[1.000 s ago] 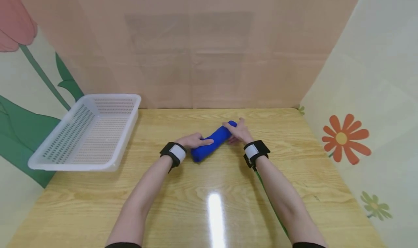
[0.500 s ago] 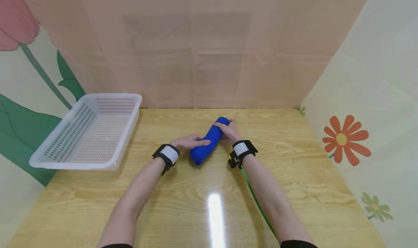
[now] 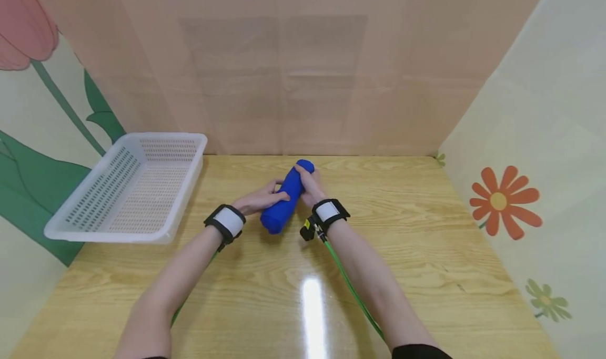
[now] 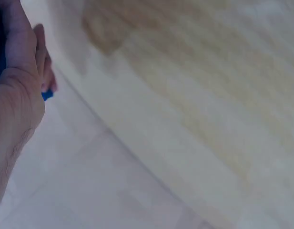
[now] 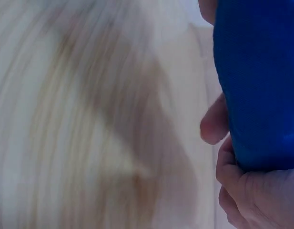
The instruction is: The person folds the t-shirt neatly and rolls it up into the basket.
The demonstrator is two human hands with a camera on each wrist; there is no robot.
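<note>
A blue cloth rolled into a thick cylinder (image 3: 291,184) slants between both hands in the head view, its far end to the right. My left hand (image 3: 259,197) grips its near half from the left, thumb on top. The right hand (image 3: 310,186) holds the far end, with its thumb across the top and its other fingers mostly hidden behind. In the right wrist view the blue roll (image 5: 263,86) fills the right side, fingers curled at its lower end. Only a sliver of blue shows past the left hand (image 4: 18,95) in the left wrist view.
A white perforated plastic basket (image 3: 161,227) stands on the left of the wooden table (image 3: 416,254). A pinkish-brown sheet (image 3: 284,85) hangs along the back edge. Green cables (image 3: 352,288) run from the wrist straps along both forearms.
Both hands have moved left and slightly away with the blue roll, which has turned steeper. The right hand's fingers, looser and spread before, now wrap its far end.
</note>
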